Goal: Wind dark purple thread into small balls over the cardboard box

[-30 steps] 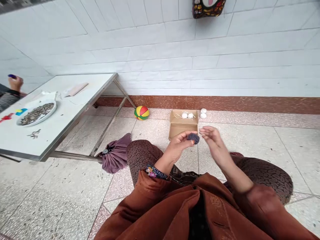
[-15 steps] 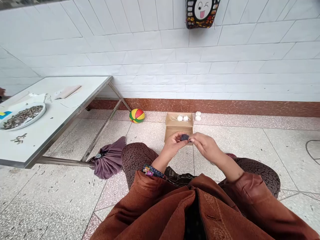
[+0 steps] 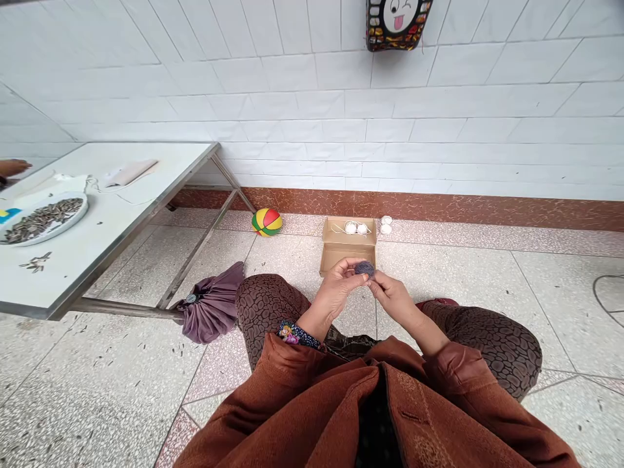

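A small dark grey ball of yarn [image 3: 364, 268] is between my hands, in front of my knees. My left hand [image 3: 340, 287] grips it from the left, thumb and fingers closed about its edge. At its lower right side the fingers of my right hand [image 3: 392, 294] are pinched together, apparently on the yarn's strand, which is too fine to make out. Just beyond my hands an open cardboard box [image 3: 348, 257] stands on the floor. Two white yarn balls [image 3: 356, 228] with loose strands lie on its far flap. More white balls [image 3: 385, 225] sit against the box's right side.
A low white table [image 3: 160, 156] on the left bears a plate [image 3: 82, 207] of seeds. Another person's hand [image 3: 14, 167] shows at the far left. A colourful ball [image 3: 267, 221] and a purple cloth bag [image 3: 212, 305] are near the table legs. A basket [image 3: 397, 42] hangs on the wall.
My right hand has moved in and slightly down, under the yarn ball's right side. More of the ball now shows. The other person's hand has come further into view.
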Demonstrator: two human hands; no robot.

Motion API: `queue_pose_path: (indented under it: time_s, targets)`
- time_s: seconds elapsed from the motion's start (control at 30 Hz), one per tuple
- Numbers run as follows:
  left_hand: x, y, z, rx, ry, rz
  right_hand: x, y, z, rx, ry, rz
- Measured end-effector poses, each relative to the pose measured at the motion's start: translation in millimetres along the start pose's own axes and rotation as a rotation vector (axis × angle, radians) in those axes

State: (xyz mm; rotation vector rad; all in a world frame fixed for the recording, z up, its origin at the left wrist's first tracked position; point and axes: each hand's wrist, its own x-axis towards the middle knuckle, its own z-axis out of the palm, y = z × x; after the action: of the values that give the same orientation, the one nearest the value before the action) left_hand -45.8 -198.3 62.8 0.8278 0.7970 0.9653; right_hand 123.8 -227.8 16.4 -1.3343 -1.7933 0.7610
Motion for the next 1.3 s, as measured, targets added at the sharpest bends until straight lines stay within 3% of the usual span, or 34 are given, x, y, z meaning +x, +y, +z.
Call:
queue_pose_path:
  time_s: [0.2, 0.33, 0.47, 0.7, 0.97, 1.1, 1.2, 1.3]
  targets:
    - [-0.5, -5.0, -3.3, 0.161, 0.079, 0.099, -7.1, -24.0, -18.6, -0.005, -0.071, -0.157]
    - [-5.5, -4.4, -3.1, 0.264, -0.032, 0.028, 7.4, -35.7, -36.6, -0.026, -0.023, -0.241]
    - [-9.0, -2.9, -2.2, 0.21, -0.124, 0.0, 25.3, -28.5, -42.5, -0.02, 0.007, -0.211]
    - [-11.9, -8.9, -6.3, 0.104, -0.153, -0.066, 25.1, -11.6, -32.8, 0.107, 0.028, -0.057]
    - [-9.3, -8.0, -4.9, 0.213, -0.13, -0.074, 28.0, -8.3, -37.5, 0.058, -0.037, -0.123]
    - [-10.1, -6.0, -2.7, 0.102, -0.157, -0.075, 25.5, 5.6, -23.1, 0.094, 0.014, -0.005]
    - [-8.7, -6.3, -2.4, 0.041, -0.102, -0.053, 13.8, 14.7, -6.2, 0.076, 0.054, 0.04]
    - [-5.8, -7.1, -4.1, 0.076, 0.0, 0.007, -2.0, 13.6, 5.8, 0.012, -0.008, -0.013]
